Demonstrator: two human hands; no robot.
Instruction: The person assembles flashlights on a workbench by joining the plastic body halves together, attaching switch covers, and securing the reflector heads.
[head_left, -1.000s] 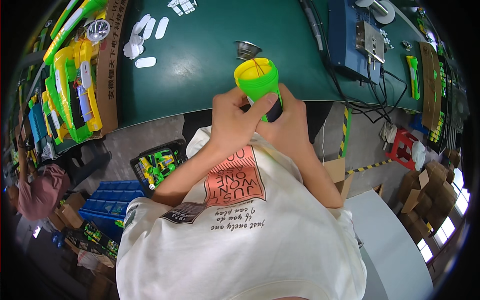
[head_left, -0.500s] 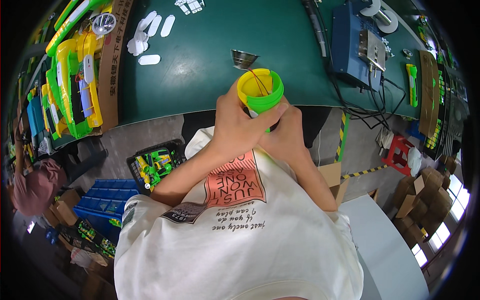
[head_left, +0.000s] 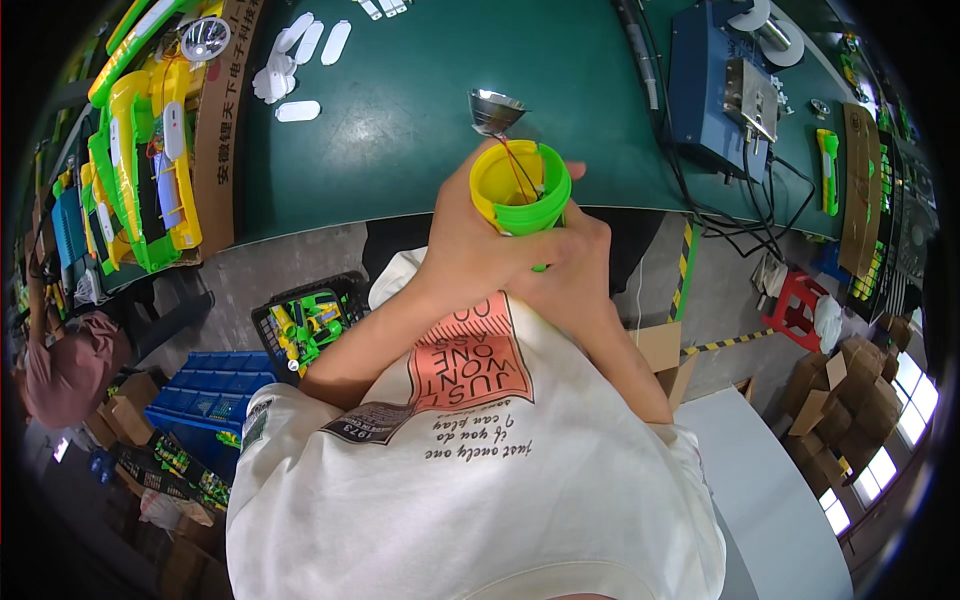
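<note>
1. Two hands wrap one yellow-and-green lamp case [head_left: 532, 211]: the left hand [head_left: 468, 238] at its nine o'clock, the right hand [head_left: 568, 262] around its five o'clock.
2. Its open mouth faces up, so the long axis runs steeply upright; the lower end is hidden in the grip toward six o'clock.
3. From that mouth, a silver reflector [head_left: 497, 113] sits between eleven and twelve o'clock, just beyond the rim; whether it touches the green table [head_left: 400, 150] I cannot tell.
4. Thin reddish wires [head_left: 514, 160] link reflector and case.
5. The left hand is nearer the reflector; neither holds it.
</note>
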